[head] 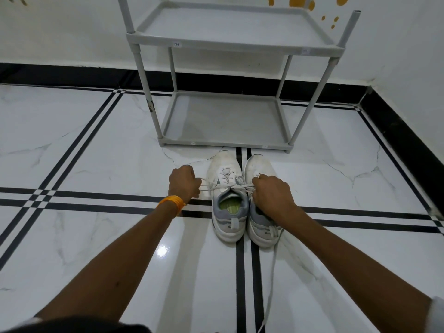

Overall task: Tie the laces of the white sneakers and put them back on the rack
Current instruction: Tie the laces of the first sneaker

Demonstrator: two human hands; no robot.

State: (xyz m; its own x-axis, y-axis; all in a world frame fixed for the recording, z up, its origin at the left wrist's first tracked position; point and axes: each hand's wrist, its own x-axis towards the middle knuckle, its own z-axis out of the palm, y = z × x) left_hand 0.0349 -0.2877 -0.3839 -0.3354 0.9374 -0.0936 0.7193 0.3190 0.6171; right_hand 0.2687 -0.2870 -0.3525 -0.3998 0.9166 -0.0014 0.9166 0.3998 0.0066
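Note:
Two white sneakers with grey heels stand side by side on the floor, toes toward the rack. The left sneaker has its laces pulled taut sideways across the tongue. My left hand is fisted on one lace end to the left of that shoe. My right hand grips the other end and rests over the right sneaker, hiding its middle. A loose lace from the right sneaker trails across the floor toward me. The grey rack stands just beyond the toes.
The rack has an empty lower shelf near the floor and an upper shelf, held by thin grey posts. It stands against a white wall with a black skirting. The floor is glossy white tile with black stripes.

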